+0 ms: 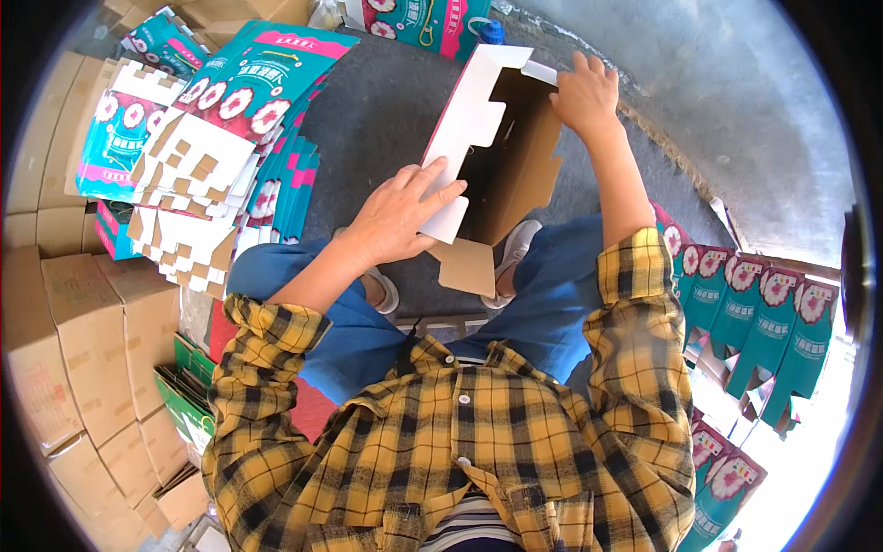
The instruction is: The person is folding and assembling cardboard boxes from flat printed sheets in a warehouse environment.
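An unfolded cardboard carton [529,156], open at the top, stands between my knees. Its inside is brown, and its notched side panel and flaps are white. My left hand [395,210] holds the near left edge, fingers stretched over the white flap and thumb side toward the carton. At the far right corner, my right hand [587,92] grips the rim beside a small white flap [540,72], its fingers bent. A brown flap [469,267] hangs out at the near end, toward me.
Flat printed teal and pink cartons [267,83] lie in a tall stack at left. Brown boxes [101,331] are piled along the left side. More teal printed cartons [754,294] stand in rows at right. A blue bottle cap [492,33] shows beyond the carton.
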A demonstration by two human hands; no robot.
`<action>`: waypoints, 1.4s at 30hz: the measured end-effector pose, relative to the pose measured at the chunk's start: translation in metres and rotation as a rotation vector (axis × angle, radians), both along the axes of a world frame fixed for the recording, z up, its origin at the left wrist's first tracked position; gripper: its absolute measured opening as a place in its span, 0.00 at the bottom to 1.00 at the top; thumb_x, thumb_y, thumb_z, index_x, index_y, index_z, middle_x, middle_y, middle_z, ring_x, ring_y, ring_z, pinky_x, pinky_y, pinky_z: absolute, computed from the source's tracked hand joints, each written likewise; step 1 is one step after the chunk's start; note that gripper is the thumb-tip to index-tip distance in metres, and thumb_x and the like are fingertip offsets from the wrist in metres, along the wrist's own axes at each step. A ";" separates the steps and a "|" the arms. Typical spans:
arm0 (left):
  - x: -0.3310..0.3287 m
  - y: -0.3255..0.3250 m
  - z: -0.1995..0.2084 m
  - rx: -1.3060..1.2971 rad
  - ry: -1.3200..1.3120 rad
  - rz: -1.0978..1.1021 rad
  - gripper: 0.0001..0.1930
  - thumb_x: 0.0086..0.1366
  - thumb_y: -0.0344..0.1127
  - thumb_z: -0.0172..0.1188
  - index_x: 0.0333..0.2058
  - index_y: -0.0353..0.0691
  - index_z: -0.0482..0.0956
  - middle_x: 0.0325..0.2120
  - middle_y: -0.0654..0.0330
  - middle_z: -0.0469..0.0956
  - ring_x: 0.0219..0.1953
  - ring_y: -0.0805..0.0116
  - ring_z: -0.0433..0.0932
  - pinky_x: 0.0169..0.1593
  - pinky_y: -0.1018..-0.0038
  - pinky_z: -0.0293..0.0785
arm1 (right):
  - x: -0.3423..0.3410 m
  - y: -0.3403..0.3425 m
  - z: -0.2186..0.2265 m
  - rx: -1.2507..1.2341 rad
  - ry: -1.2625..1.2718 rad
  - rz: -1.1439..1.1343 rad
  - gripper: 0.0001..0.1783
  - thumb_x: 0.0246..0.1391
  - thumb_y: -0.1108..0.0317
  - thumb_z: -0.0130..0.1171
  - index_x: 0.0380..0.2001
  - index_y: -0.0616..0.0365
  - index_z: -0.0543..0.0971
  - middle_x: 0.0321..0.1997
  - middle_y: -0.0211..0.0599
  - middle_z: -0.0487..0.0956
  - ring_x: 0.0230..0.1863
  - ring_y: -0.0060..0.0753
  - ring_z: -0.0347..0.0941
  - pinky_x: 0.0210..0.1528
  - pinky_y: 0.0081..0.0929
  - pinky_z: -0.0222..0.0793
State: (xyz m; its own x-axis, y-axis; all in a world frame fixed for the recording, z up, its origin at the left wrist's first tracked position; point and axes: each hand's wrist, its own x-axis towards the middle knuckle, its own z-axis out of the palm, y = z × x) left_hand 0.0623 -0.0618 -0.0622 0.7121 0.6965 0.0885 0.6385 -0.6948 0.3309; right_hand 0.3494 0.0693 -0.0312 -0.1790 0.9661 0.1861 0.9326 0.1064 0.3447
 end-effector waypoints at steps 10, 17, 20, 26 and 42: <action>0.009 -0.008 0.000 0.028 0.000 -0.051 0.44 0.40 0.36 0.69 0.60 0.54 0.62 0.61 0.51 0.56 0.57 0.47 0.62 0.58 0.58 0.63 | 0.035 0.048 -0.014 -0.191 0.309 -0.197 0.17 0.54 0.52 0.50 0.36 0.51 0.80 0.40 0.41 0.80 0.47 0.46 0.75 0.46 0.43 0.70; 0.008 -0.010 0.000 0.013 0.025 -0.075 0.42 0.42 0.41 0.68 0.60 0.54 0.62 0.61 0.50 0.55 0.59 0.48 0.60 0.60 0.57 0.60 | 0.054 0.048 -0.001 0.072 0.552 -0.232 0.19 0.56 0.50 0.46 0.39 0.49 0.79 0.41 0.43 0.79 0.44 0.48 0.75 0.45 0.43 0.70; 0.008 -0.011 -0.003 0.027 0.017 -0.112 0.38 0.48 0.47 0.65 0.59 0.52 0.64 0.61 0.48 0.56 0.60 0.48 0.58 0.61 0.57 0.57 | 0.054 0.043 -0.004 0.127 0.596 -0.175 0.18 0.56 0.51 0.47 0.38 0.49 0.79 0.39 0.43 0.80 0.43 0.49 0.75 0.43 0.44 0.70; 0.004 -0.005 -0.001 -0.031 0.059 -0.082 0.29 0.58 0.53 0.56 0.56 0.46 0.69 0.61 0.46 0.56 0.63 0.47 0.55 0.62 0.56 0.54 | 0.053 0.036 -0.002 -0.322 0.613 0.208 0.20 0.56 0.52 0.51 0.35 0.58 0.78 0.33 0.42 0.80 0.37 0.48 0.74 0.42 0.36 0.68; 0.043 -0.061 -0.039 0.075 -0.195 0.536 0.35 0.53 0.40 0.63 0.57 0.32 0.61 0.45 0.49 0.70 0.51 0.53 0.67 0.58 0.57 0.57 | 0.058 0.035 -0.034 -0.655 1.039 0.059 0.35 0.58 0.38 0.34 0.37 0.54 0.83 0.48 0.30 0.78 0.54 0.32 0.65 0.59 0.40 0.55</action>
